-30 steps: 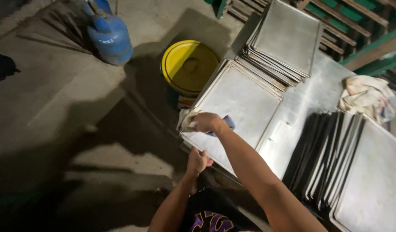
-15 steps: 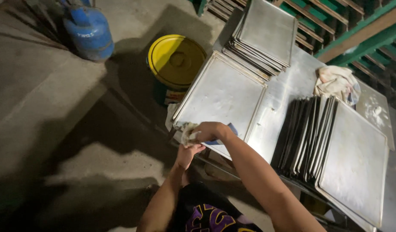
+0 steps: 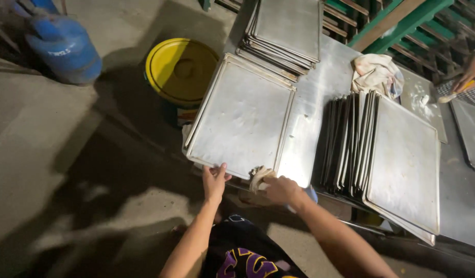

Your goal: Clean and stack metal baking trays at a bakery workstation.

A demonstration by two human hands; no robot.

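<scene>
While the left hand [image 3: 215, 180] grips the near edge of the flat metal tray [image 3: 241, 117], fingers curled over the rim and thumb out, it looks to be steadying that tray, which overhangs the counter [image 3: 320, 87] edge. The right hand [image 3: 280, 189] is bunched around a crumpled rag [image 3: 259, 177], pressing it at the tray's near right corner, probably wiping there (a bit of blue shows under the wrist, cannot tell what). The tray lies flat, open side up, at the counter's left end. Behind it sits a neat stack of trays [image 3: 285, 32]; to the right more trays [image 3: 351, 139] stand on edge, leaning, with one laid flat beside them. A wadded cloth [image 3: 376, 73] rests further back. Another person's hand [image 3: 467, 72] works at the far right. On the floor: yellow bucket [image 3: 181, 72], blue gas cylinder [image 3: 62, 47].
</scene>
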